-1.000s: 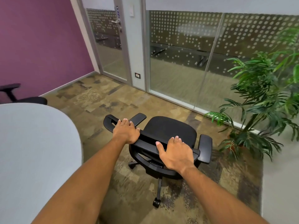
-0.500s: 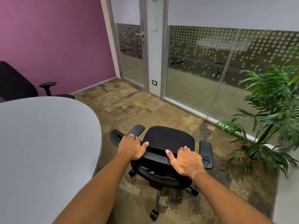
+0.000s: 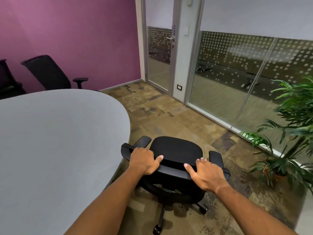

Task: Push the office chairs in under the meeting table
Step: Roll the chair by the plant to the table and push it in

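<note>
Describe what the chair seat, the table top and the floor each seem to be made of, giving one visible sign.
Chair seat: black woven fabric or mesh, matte and finely textured.
Table top: probably grey laminate; smooth, even, faintly sheened.
Floor: likely carpet tile; mottled brown patches, no shine.

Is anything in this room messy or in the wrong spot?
Nothing is spilled or broken. Only the black chair held by both hands is out of place: it stands beside the grey table, not under it.

left hand [image 3: 144,161], right hand [image 3: 207,175] | gripping office chair [image 3: 176,150] backrest | beside meeting table [image 3: 59,133]
</note>
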A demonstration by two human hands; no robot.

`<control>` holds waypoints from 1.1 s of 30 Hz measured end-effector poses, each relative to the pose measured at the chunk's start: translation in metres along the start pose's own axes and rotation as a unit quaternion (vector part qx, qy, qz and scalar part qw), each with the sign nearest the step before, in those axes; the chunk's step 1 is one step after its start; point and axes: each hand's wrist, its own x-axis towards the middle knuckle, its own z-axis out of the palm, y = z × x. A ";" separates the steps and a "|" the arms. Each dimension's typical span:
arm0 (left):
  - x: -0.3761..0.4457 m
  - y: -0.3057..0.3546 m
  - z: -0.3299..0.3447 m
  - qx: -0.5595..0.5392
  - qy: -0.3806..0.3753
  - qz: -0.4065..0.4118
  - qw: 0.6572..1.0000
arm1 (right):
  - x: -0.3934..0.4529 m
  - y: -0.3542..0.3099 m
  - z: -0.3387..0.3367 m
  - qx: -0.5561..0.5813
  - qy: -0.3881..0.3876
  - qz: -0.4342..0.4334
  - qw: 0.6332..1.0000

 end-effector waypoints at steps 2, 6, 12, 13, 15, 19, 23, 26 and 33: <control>-0.014 -0.013 -0.001 -0.014 -0.016 -0.013 1.000 | -0.011 -0.007 0.001 0.007 -0.002 -0.020 1.000; -0.043 -0.041 0.002 -0.016 -0.022 -0.046 0.999 | -0.033 -0.027 0.005 0.027 0.015 -0.099 0.995; -0.090 -0.046 0.003 -0.020 -0.031 -0.087 0.996 | -0.060 -0.039 0.011 0.047 0.008 -0.150 0.987; -0.097 -0.041 0.004 -0.022 -0.029 -0.094 0.995 | -0.062 -0.035 0.012 0.046 0.010 -0.155 0.987; -0.111 -0.029 0.006 -0.022 -0.016 -0.108 0.994 | -0.064 -0.024 0.011 0.042 0.013 -0.167 0.985; -0.137 -0.001 0.007 -0.018 0.011 -0.133 0.991 | -0.062 0.001 0.009 0.031 0.005 -0.203 0.979; -0.158 0.025 0.006 -0.029 0.036 -0.165 0.985 | -0.058 0.020 0.006 0.018 -0.002 -0.240 0.971; -0.171 0.039 0.006 -0.039 0.049 -0.191 0.980 | -0.057 0.026 0.006 0.025 0.000 -0.266 0.964; -0.194 0.053 0.007 -0.029 0.054 -0.244 0.968 | -0.057 0.025 0.005 0.037 0.005 -0.321 0.946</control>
